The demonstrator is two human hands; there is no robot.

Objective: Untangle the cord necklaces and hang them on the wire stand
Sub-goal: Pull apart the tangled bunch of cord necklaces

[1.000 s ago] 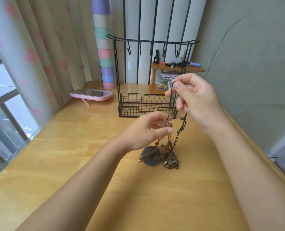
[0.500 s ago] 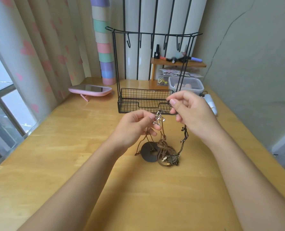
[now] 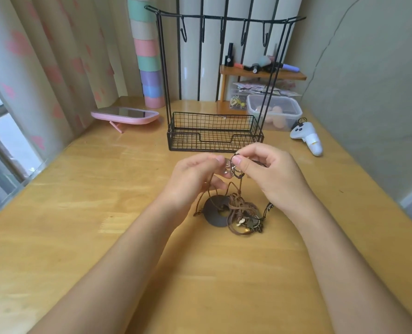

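A tangle of brown cord necklaces (image 3: pixel 242 213) lies on the wooden table, with a dark round disc pendant (image 3: pixel 215 212) at its left and small metal charms at its right. My left hand (image 3: pixel 193 179) and my right hand (image 3: pixel 270 172) meet just above the pile, both pinching a small silvery pendant (image 3: pixel 229 166) and its cords, which run down into the tangle. The black wire stand (image 3: pixel 214 131) rises behind my hands, a mesh basket at its base and several bare hooks along its top bar.
A pink mirror (image 3: pixel 125 115) lies at the back left. A clear plastic box (image 3: pixel 274 112) and a white controller (image 3: pixel 308 138) sit at the back right, before a small wooden shelf (image 3: pixel 262 74). Curtains and a window line the left side; a wall stands right.
My right hand has dropped from high beside the stand down to my left hand. The view has tilted downward, and both hands now pinch the pendant close together.
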